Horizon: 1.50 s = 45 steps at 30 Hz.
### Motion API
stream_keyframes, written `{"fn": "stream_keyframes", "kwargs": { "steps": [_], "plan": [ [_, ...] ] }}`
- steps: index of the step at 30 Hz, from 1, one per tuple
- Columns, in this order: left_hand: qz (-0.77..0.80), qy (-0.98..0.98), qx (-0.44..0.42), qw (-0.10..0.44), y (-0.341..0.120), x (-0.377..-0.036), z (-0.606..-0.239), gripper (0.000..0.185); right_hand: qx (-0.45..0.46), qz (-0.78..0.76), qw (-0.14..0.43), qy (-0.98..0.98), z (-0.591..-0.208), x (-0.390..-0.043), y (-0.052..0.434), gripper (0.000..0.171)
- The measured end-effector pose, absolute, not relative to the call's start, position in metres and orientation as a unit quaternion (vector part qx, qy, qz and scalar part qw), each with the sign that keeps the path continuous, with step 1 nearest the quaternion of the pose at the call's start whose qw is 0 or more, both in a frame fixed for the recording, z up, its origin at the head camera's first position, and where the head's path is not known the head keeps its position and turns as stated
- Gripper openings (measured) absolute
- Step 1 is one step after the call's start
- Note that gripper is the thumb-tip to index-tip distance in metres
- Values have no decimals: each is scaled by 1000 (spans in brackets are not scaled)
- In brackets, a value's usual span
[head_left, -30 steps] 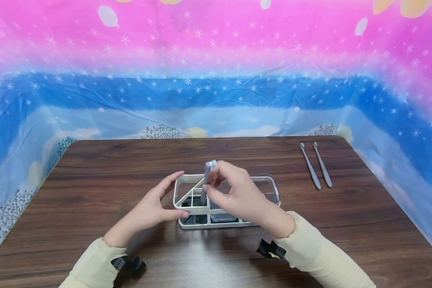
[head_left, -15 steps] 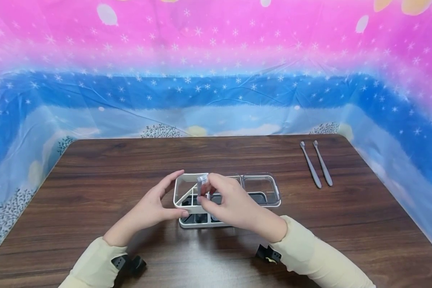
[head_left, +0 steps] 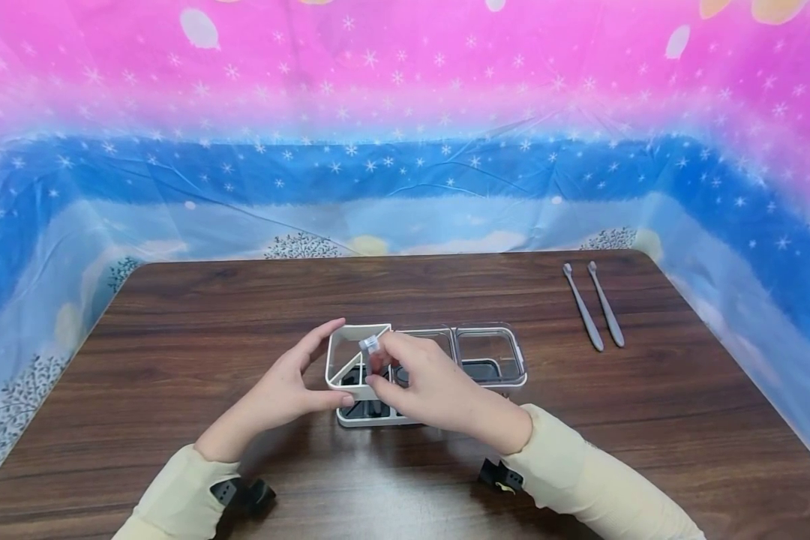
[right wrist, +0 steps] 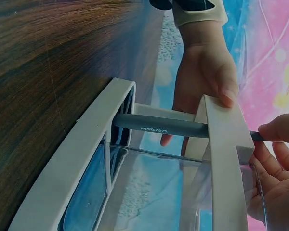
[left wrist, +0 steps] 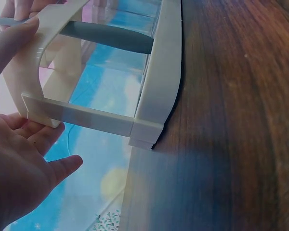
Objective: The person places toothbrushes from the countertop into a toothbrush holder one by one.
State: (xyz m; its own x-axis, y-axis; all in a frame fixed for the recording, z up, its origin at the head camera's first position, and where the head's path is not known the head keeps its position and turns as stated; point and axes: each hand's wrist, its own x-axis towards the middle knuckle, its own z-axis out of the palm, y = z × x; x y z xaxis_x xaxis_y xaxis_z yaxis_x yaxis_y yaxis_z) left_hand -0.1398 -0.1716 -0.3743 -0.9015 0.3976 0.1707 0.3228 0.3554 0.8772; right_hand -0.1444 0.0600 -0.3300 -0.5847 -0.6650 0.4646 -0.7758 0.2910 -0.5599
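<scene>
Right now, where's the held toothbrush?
Head view: the held toothbrush stands in the left end of the holder, pinched by the right hand, just right of the left hand.

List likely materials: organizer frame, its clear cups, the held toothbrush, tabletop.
Organizer frame: probably moulded plastic, satin cream; smooth, rounded edges, even colour.
Clear cups: glossy, transparent, perhaps acrylic; reflections alone don't rule out glass.
Toothbrush: likely plastic, matte grey; soft sheen, pale lettering.
Tabletop: wood or wood-look laminate, semi-gloss; dark grain, bright glare.
</scene>
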Motion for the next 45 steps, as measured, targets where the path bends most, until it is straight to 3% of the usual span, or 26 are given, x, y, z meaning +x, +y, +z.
{"fn": "stream_keyframes", "kwargs": {
  "steps": [39, 45],
  "plan": [
    [521, 824, 220, 38, -170, -139, -373, 89, 455, 394, 60, -797, -327, -144, 60, 17],
    [522, 823, 222, 34, -171, -139, -373, 90, 447, 401, 84, -795, -318, -148, 73, 20]
  ]
}}
